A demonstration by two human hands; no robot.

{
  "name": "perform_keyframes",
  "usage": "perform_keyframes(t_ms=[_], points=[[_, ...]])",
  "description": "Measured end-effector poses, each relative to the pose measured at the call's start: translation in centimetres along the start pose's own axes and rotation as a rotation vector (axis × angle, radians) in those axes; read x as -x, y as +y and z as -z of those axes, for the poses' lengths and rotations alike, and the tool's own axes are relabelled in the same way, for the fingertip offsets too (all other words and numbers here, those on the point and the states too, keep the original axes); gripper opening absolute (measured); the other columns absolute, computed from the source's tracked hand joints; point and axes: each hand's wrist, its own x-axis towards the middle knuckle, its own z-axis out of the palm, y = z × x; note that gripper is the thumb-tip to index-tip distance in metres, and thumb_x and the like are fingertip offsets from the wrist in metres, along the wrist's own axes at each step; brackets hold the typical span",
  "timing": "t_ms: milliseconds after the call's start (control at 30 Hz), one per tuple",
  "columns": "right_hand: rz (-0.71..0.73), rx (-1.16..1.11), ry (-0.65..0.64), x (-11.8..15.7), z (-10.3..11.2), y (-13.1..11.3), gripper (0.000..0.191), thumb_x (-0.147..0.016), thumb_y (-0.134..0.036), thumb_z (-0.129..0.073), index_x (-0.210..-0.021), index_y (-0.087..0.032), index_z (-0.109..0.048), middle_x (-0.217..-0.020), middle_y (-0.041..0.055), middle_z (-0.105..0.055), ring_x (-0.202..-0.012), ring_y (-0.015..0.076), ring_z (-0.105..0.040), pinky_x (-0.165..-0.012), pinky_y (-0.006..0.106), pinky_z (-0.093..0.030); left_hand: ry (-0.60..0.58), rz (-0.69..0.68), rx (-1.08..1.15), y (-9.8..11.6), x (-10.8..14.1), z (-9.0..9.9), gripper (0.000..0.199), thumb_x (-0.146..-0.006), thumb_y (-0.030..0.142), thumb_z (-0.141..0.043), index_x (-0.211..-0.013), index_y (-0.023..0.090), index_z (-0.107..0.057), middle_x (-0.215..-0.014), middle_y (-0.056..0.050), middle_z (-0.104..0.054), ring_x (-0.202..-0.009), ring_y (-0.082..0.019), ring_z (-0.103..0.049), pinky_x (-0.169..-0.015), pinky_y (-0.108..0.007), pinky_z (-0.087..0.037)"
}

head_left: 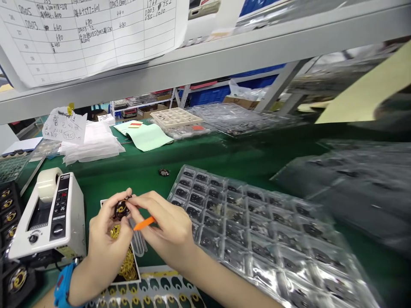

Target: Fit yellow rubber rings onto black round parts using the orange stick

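Observation:
My left hand [107, 233] is closed round a small dark round part [122, 208] with a gold ring in its middle. My right hand [163, 222] pinches at the right edge of that part and also holds an orange pointed tool [144, 223], its tip to the lower left. Beneath my hands is a white-edged box [138, 280] with many yellow rings [128, 265]. In front of me lies a sheet of yellow and dark ring stickers [150, 291]. Another dark part [163, 172] rests on the green table beyond my hands.
A white tape dispenser [73, 214] stands at the left, beside a black tray [8, 214] of round parts. Clear compartment trays [234, 226] cover the right. A grey shelf beam [224, 57] crosses above; papers [93, 141] lie behind.

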Motion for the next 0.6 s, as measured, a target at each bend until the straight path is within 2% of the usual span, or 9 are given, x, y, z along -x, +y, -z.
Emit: perform_keyframes(t_ms=[67, 167, 333, 500, 600], points=[[-0.037, -0.039, -0.014, 0.0, 0.1, 0.1, 0.012, -0.093, -0.004, -0.053, -0.094, -0.015, -0.059, -0.077, 0.003, -0.061, -0.065, 0.0123, -0.059, -0.056, 0.023, -0.046, -0.049, -0.033, -0.049, 0.0, 0.2, 0.1, 0.05, -0.087, 0.002, -0.05, -0.124, 0.033, -0.062, -0.125, 0.003, -0.066, -0.113, -0.013, -0.064, -0.092, -0.014, -0.052], [-0.053, -0.086, -0.023, -0.2, 0.1, 0.4, 0.012, -0.091, -0.004, -0.053, -0.089, -0.015, -0.058, -0.074, 0.0013, -0.058, -0.063, 0.011, -0.057, -0.057, 0.022, -0.045, -0.088, -0.039, -0.123, 0.1, 0.3, 0.4, 0.049, -0.09, 0.004, -0.047, -0.129, 0.032, -0.06, -0.128, 0.001, -0.065, -0.113, -0.014, -0.064, -0.09, -0.013, -0.052], [-0.112, -0.252, -0.049, -0.8, 0.2, 0.5, 0.015, -0.084, -0.005, -0.053, -0.074, -0.016, -0.055, -0.067, -0.0021, -0.052, -0.055, 0.0076, -0.045, -0.049, 0.019, -0.035, -0.031, 0.057, -0.168, -0.3, -0.1, 0.4, 0.04, -0.089, 0.007, -0.051, -0.122, 0.027, -0.065, -0.125, -0.001, -0.066, -0.116, -0.017, -0.063, -0.09, -0.017, -0.055], [-0.38, -0.525, -0.211, -1.5, 1.0, 0.0, 0.013, -0.08, -0.014, -0.052, -0.067, -0.016, -0.053, -0.06, -0.0041, -0.046, -0.048, 0.0061, -0.031, -0.045, 0.02, -0.026, 0.091, 0.148, 0.031, -1.0, -1.7, 0.9, 0.029, -0.089, 0.014, -0.052, -0.115, 0.018, -0.064, -0.122, -0.006, -0.067, -0.114, -0.021, -0.064, -0.095, -0.029, -0.057], [-0.621, -0.62, -0.418, -1.5, 0.8, 0.7, 0.014, -0.079, -0.024, -0.051, -0.067, -0.017, -0.049, -0.059, -0.0055, -0.039, -0.049, 0.007, -0.029, -0.046, 0.02, -0.025, 0.2, 0.138, 0.146, -0.7, -2.7, 1.8, 0.026, -0.088, 0.014, -0.054, -0.112, 0.017, -0.063, -0.117, -0.008, -0.068, -0.113, -0.023, -0.065, -0.092, -0.034, -0.059]])
